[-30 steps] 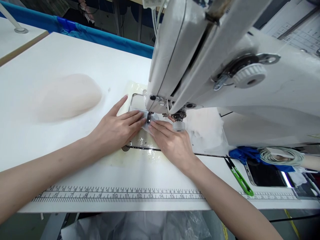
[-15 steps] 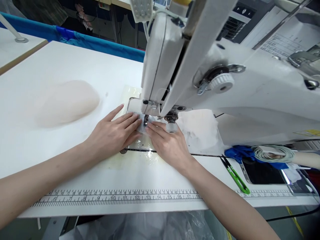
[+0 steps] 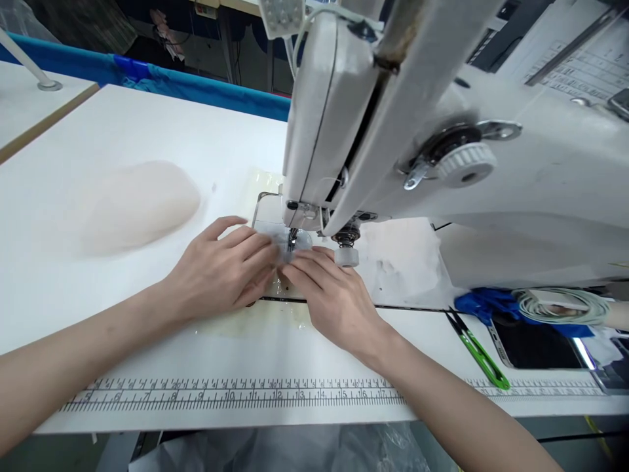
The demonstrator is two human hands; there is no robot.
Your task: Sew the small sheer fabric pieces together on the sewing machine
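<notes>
A small piece of sheer, pale grey-blue fabric [image 3: 272,231] lies under the presser foot [image 3: 292,240] of a white sewing machine [image 3: 319,111]. My left hand [image 3: 226,265] is at its left side with the fingers curled in and the fingertips closed on the fabric edge, slightly blurred. From the right, my right hand [image 3: 339,298] has its fingers together, fingertips pinching the near edge of the same piece close to the foot. The hands nearly meet in front of the needle area, hiding much of the fabric.
A pale pink rounded piece [image 3: 147,203] lies on the white table to the left. Green-handled snips [image 3: 484,360], a phone [image 3: 540,344], a blue cloth [image 3: 484,305] and a cord coil [image 3: 560,306] sit at the right. A printed ruler [image 3: 275,393] runs along the front edge.
My left fingers have gone from lying stretched flat to curled in at the fabric. My right fingertips have drawn slightly down toward me. The view has shifted a little.
</notes>
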